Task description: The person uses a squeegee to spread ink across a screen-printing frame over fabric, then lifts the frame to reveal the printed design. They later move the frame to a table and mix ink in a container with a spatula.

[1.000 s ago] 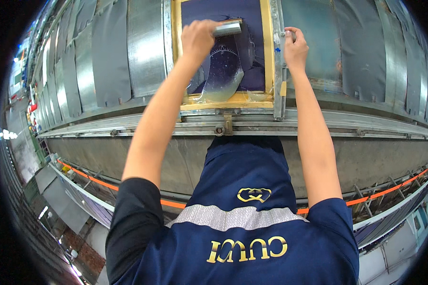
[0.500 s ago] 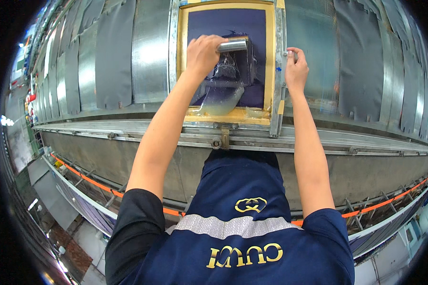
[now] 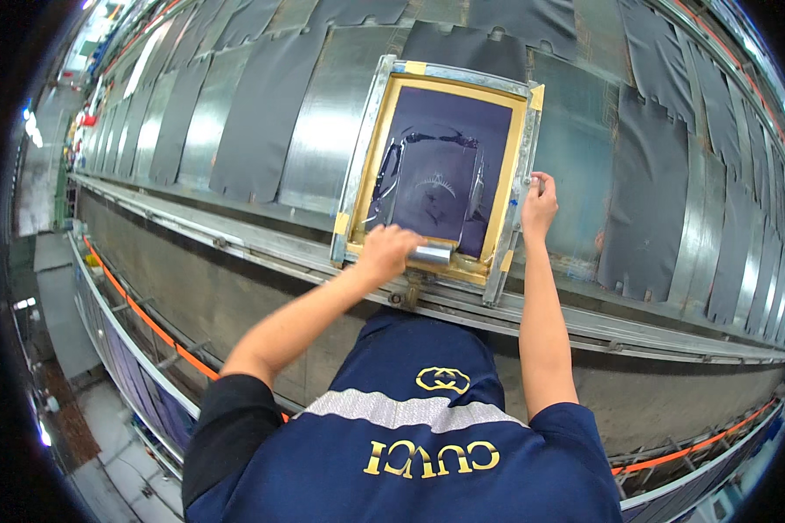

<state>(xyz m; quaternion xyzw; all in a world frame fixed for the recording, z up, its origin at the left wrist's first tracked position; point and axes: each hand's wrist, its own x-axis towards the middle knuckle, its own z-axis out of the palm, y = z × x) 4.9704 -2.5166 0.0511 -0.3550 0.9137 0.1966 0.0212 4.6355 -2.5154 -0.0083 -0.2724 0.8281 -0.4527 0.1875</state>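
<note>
A screen in a metal frame has a yellow border and a dark purple mesh with glossy wet streaks around a pale curved pattern. My left hand is closed on a metal-handled squeegee, low on the mesh by the near border. The squeegee's blade is too hidden to make out. My right hand is closed on the frame's right side rail, with fingers curled at its outer edge.
A long table carries rows of dark sheets and glossy panels either side of the screen. A metal rail runs along its near edge, above a grey side and an orange strip.
My left hand has drawn the squeegee from high on the mesh down to its near end, spreading the wet substance. The view has shifted, showing more table beyond the screen. My right hand still grips the frame.
</note>
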